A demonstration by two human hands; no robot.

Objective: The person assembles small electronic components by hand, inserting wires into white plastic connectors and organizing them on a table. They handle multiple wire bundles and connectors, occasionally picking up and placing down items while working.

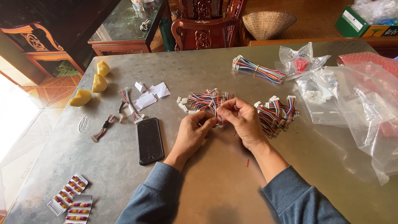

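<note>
Together, my left hand and right hand pinched one small coloured wire harness with closed fingertips, above the tabletop centre, between two harness piles; a black phone lay left.

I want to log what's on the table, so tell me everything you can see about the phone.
The phone is a slim black slab with rounded corners, lying flat and face up on the grey table. Its glossy screen is dark, so it looks switched off or asleep. It lies lengthwise toward the person, tilted slightly, just left of the left hand, which does not touch it. A short wire harness ends at its top edge; whether they touch is unclear. Nothing lies on it.
</note>
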